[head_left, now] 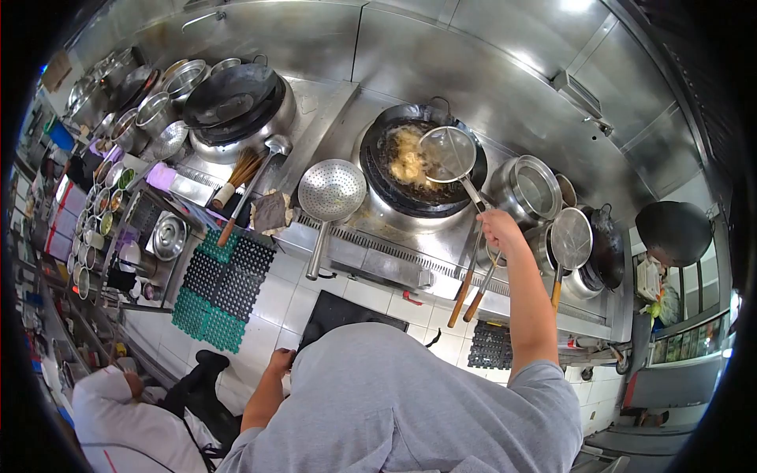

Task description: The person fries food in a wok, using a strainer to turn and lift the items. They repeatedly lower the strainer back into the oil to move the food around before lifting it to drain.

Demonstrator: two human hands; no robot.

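Note:
My right hand (499, 229) is closed around the handle of a wire mesh skimmer (449, 154), whose round head is over the right part of a black wok (381, 154). Golden pieces (408, 162) bubble in the oil beside the mesh. Low at my left side hangs my left hand (281, 360), small in view, its fingers curled; whether it holds anything is hidden. A large perforated ladle (332, 190) lies on the stove left of the wok, its handle towards me.
Another wok (229, 96) stands on the left burner, near a brush (236, 180) and a long ladle (254, 185). Metal pots (536, 188) and a second mesh skimmer (572, 238) are at the right. A co-worker (130, 418) is at the lower left.

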